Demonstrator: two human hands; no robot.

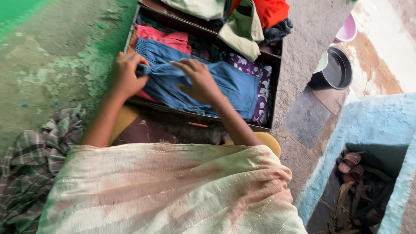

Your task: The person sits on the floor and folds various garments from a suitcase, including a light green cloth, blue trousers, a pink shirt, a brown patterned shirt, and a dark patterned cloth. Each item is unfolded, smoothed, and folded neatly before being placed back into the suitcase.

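Note:
A blue folded garment (pixel 234 84) lies in a dark open box (pixel 275 82) on top of a pink cloth (pixel 167 38) and a purple flowered cloth (pixel 263 93). My left hand (pixel 126 73) grips the gathered left end of the blue garment. Flat on its middle rests my right hand (pixel 198 77), fingers spread and pressing it down. A pale cream shawl (pixel 173 190) covers my lap below.
More clothes, cream (pixel 242 30) and orange (pixel 271 11), are piled in a second compartment behind. A black bucket (pixel 336 69) and a pink tub (pixel 348 29) stand on the right. A checked cloth (pixel 30 164) lies left, and sandals (pixel 353 167) sit in a blue-walled niche.

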